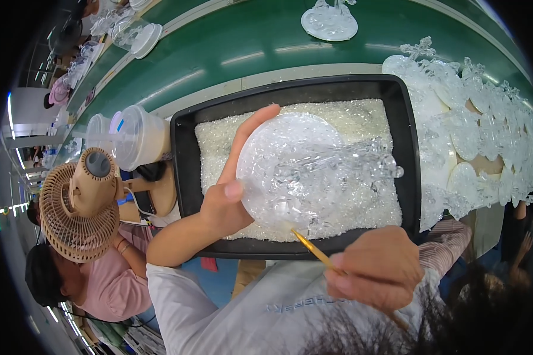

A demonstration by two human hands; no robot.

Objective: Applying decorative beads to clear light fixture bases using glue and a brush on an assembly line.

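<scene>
My left hand grips the edge of a round white base, thumb on its face and a finger along its rim. A clear, glass-like ornament stands out from this base toward the right. In my right hand a thin paintbrush with a yellow handle is pinched, its tip at the lower edge of the base. Both are over a black tray holding a bed of sparkling, pale glitter flakes.
Finished-looking clear ornaments on white bases crowd the right side. Another ornament rests on the green conveyor belt. At left are clear plastic tubs and a tan fan. A co-worker in pink sits nearby.
</scene>
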